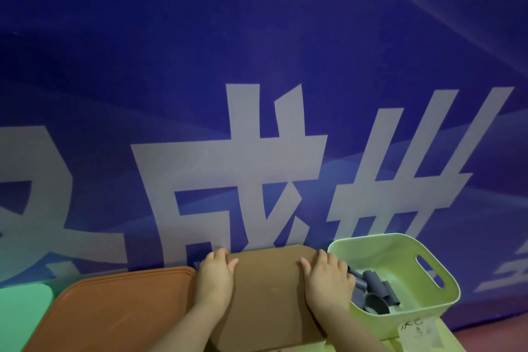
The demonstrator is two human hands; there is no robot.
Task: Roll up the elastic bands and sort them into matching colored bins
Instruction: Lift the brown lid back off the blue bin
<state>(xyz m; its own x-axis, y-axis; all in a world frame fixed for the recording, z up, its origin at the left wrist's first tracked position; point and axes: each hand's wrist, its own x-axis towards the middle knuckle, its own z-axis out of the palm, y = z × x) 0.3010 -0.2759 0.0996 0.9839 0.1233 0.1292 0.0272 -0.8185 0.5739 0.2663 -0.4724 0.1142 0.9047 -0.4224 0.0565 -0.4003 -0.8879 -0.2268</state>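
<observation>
At near table edge, brown elastic band lies flat, unrolled. Left hand and right hand pressed on its far corners, fingers close together, thumbs inward, gripping nothing. Progress, judged: grey rolls already in pale green bin at right; brown band not yet rolled or binned. Orange lid adjoins band on left; green lid beyond it. Room: blue banner stands just behind band's far edge; bin touches right hand; clearance tight both sides.
</observation>
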